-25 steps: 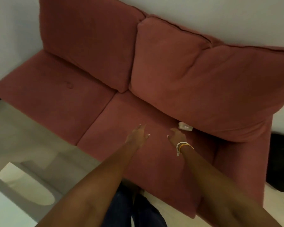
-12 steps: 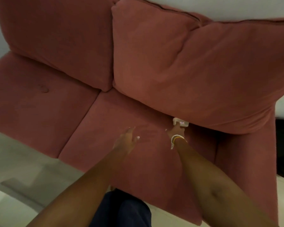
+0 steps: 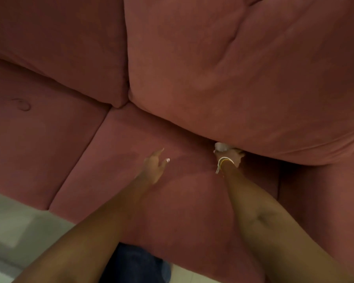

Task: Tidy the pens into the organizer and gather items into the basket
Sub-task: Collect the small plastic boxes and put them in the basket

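A small white object (image 3: pixel 221 146) lies on the red sofa seat (image 3: pixel 131 139), half tucked under the lower edge of the right back cushion (image 3: pixel 243 78). My right hand (image 3: pixel 230 156), with bangles at the wrist, is at the object, thumb on one side and fingers on the other, pinching it. The fingertips are hidden under the cushion. My left hand (image 3: pixel 154 166) hovers over the middle of the seat with fingers relaxed and spread, holding nothing. No pens, organizer or basket are in view.
The left back cushion (image 3: pixel 59 48) and left seat cushion (image 3: pixel 39 139) fill the left side. The sofa's right armrest (image 3: pixel 325 190) rises beside my right arm. Pale floor (image 3: pixel 12 231) shows at the lower left, and my knees (image 3: pixel 135 262) are against the sofa front.
I have leaned in closer to the sofa. My right hand moved forward from short of the white object to around it at the cushion's edge. My left hand stayed open over the seat.
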The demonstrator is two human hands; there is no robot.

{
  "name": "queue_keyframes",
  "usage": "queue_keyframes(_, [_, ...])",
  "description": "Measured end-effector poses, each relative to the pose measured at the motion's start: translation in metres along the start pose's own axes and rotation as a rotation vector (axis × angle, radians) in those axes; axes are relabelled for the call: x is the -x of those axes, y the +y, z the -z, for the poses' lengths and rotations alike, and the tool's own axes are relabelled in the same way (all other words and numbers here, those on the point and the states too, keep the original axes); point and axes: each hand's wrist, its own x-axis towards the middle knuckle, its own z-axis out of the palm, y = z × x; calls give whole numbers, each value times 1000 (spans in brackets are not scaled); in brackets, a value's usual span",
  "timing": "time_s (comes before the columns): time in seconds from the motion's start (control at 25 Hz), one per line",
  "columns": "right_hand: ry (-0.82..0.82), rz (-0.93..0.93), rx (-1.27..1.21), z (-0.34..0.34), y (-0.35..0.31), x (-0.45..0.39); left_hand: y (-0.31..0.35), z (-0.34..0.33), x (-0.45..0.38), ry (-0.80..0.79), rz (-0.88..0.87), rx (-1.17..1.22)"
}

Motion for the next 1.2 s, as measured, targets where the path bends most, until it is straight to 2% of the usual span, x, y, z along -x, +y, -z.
queue_keyframes(0.12, [-22, -9, -69, 1, -2, 24, -2, 14, 8, 15, 10, 2])
queue_keyframes(0.28, [-357, -34, -434, 10, -37, 100, 18, 53, 39, -43, 175, 191])
queue_keyframes(0.36, [-535, 87, -524, 15, -72, 151, 30, 87, 59, -16, 360, 405])
queue_keyframes(0.48, [-748, 282, -569, 17, -121, 226, 33, 142, 92, -89, 589, 801])
queue_keyframes(0.6, [-956, 426, -478, 16, -172, 292, 12, 201, 118, 78, 607, 987])
queue_keyframes(0.76, [-1226, 429, -205, -10, -236, 360, -41, 271, 159, 344, 552, 1156])
queue_keyframes(0.84, [-1250, 400, -180, -33, -269, 399, -75, 305, 179, 406, 540, 1246])
queue_keyframes(1.04, [-1262, 499, -84, -107, -341, 519, -180, 393, 227, 526, 541, 1330])
queue_keyframes(1.2, [-1334, 618, 66, -164, -387, 627, -261, 456, 284, 704, 547, 1436])
